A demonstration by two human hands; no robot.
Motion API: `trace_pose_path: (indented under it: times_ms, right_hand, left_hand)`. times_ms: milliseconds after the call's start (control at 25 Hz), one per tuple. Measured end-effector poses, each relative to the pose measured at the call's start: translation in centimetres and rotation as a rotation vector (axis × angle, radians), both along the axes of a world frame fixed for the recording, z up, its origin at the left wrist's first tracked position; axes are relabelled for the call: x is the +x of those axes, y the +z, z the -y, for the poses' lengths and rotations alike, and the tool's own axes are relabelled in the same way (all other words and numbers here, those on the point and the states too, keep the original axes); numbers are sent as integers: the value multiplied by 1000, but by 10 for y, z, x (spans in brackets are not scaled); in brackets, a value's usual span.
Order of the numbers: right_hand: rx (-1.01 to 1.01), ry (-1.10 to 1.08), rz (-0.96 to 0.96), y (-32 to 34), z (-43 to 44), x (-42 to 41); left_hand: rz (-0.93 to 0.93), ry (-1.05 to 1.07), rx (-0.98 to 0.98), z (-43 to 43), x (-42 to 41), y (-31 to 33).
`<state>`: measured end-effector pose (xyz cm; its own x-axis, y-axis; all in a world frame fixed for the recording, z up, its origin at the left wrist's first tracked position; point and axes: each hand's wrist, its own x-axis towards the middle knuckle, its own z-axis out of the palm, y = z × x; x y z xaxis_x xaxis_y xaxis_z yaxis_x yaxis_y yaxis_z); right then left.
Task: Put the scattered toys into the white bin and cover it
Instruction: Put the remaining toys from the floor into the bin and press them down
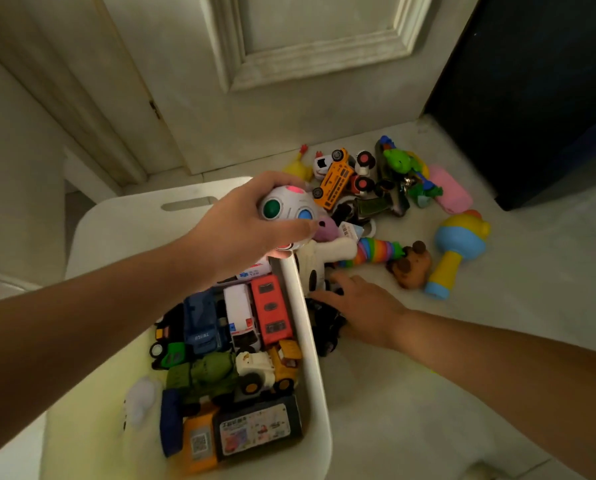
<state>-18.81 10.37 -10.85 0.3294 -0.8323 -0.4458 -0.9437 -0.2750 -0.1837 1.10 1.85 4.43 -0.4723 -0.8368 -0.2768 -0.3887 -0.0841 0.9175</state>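
Pale floor (497, 341) runs up to a white door (289, 64), and toys lie in a heap in front of it. A white bin (310, 341) sits close by on the left, with toy cars and trucks packed along its right side.

The left hand (241, 230) is curled around a white ball (284, 207) with green, blue and pink spots. It holds the ball up over the far end of the bin, near the rim. The right hand (362, 306) is down on the floor just beside the bin wall, fingers spread flat on some dark toys (327, 327). I cannot tell if it has grabbed one.

So this looks like the filling step, about halfway through. Lots of toys are on the floor: a yellow bus (334, 183), a green plant toy (398, 161), a pink block (450, 190), a rainbow slinky (376, 251), a brown bear (412, 270), a rattle (457, 249) and a cow plush (319, 261).

Next, I think the left hand should open and let the ball drop in an open spot in the bin. The right hand needs to close on the dark toys and lift them over the wall. No lid shows, so covering comes much later.
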Motion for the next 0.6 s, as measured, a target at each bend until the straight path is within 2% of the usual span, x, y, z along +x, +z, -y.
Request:
trace_pose_path:
  times_ms: [80, 200, 360, 480, 600]
  right_hand:
    - [-78, -38, 47, -3, 1, 8]
    - [-90, -74, 117, -13, 2, 10]
    - [-154, -294, 250, -5, 3, -1]
    - [-173, -609, 359, 25, 7, -8]
    - [-457, -956, 693, 79, 10, 7]
  left_hand:
    - [-18, 35, 18, -6, 17, -4]
    - [-4, 119, 85, -15, 43, -26]
    - [18, 191, 201, -24, 69, -54]
    - [7, 229, 273, -33, 88, -58]
    - [-6, 304, 310, -37, 106, -57]
